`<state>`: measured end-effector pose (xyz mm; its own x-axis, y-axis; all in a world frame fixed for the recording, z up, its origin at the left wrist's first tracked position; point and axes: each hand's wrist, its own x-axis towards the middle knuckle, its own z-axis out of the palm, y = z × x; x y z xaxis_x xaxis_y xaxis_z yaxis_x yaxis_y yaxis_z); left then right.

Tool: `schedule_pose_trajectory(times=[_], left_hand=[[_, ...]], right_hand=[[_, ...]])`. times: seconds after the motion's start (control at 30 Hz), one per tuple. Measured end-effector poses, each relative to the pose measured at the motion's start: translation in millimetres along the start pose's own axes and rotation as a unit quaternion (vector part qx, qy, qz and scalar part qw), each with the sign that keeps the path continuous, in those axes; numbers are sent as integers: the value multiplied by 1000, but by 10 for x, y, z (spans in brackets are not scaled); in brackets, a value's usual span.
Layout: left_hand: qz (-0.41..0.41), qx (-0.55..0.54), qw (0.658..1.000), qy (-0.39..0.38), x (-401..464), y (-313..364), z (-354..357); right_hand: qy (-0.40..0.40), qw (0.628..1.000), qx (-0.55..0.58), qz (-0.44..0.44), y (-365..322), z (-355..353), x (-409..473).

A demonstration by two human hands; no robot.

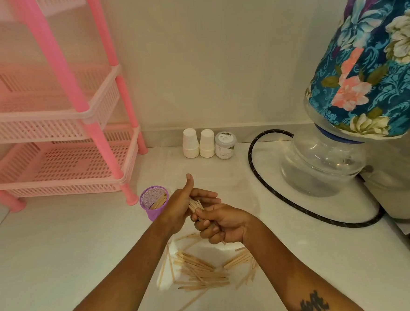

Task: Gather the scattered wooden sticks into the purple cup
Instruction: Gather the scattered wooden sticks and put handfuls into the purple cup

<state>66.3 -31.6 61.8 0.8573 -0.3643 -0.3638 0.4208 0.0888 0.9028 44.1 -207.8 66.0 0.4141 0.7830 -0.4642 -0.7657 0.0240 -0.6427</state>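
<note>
Mid-gathering: left hand [182,206] and right hand [222,223] both clamp a bundle of wooden sticks [196,205] above the table [61,262], purple cup [154,202] at their 9 o'clock; loose sticks [202,269] remain at 6 o'clock. Next, likely, tip the bundle cupward.

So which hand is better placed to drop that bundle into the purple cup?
Left, probably. The left hand sits right beside the purple cup and shares the stick bundle; the right hand grips it from farther away.
</note>
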Motion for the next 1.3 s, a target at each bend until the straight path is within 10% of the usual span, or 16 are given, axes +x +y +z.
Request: schedule_pose_trajectory(times=[0.57, 1.3], left_hand=[[-11, -385, 906, 177, -48, -14, 181], [111, -388, 885, 231, -85, 92, 396]], right_hand=[[44, 999, 27, -8, 37, -92, 42], [364, 911, 180, -74, 31, 243, 255]])
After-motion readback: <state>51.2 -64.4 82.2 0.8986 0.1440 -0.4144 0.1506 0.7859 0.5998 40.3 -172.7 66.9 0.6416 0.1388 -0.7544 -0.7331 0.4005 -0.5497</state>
